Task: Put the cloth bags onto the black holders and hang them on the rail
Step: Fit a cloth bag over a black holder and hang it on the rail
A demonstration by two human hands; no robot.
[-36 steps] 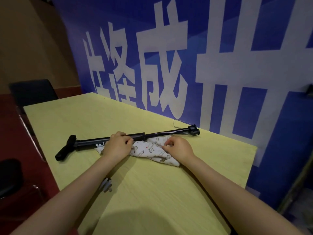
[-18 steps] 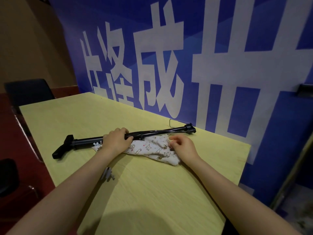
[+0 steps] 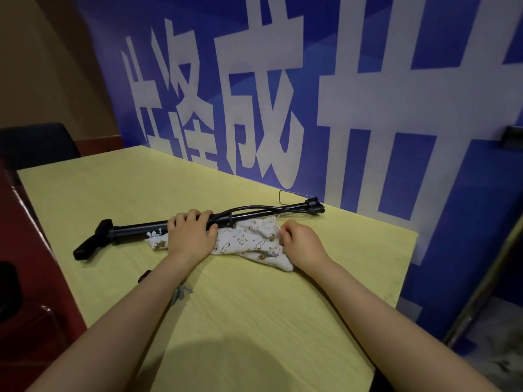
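Note:
A white cloth bag [image 3: 249,240] with small animal prints lies crumpled on the yellow table [image 3: 254,321]. Behind it lies a long black pump-like rod [image 3: 135,229] with a handle at its left end and a hose toward the right. My left hand [image 3: 190,234] rests over the rod and the bag's left part, fingers curled over the black tube. My right hand [image 3: 301,240] pinches the bag's right edge with curled fingers. A small grey clip [image 3: 181,292] lies on the table under my left forearm.
A blue banner with large white characters [image 3: 283,94] stands along the table's far edge. A thin wire loop [image 3: 283,197] sits near the rod's right end. A dark chair [image 3: 36,142] is at the left, red floor beside it.
My left hand has slid up from the cloth onto the black rod. My right hand stays at the bag's right edge. The view shifted slightly.

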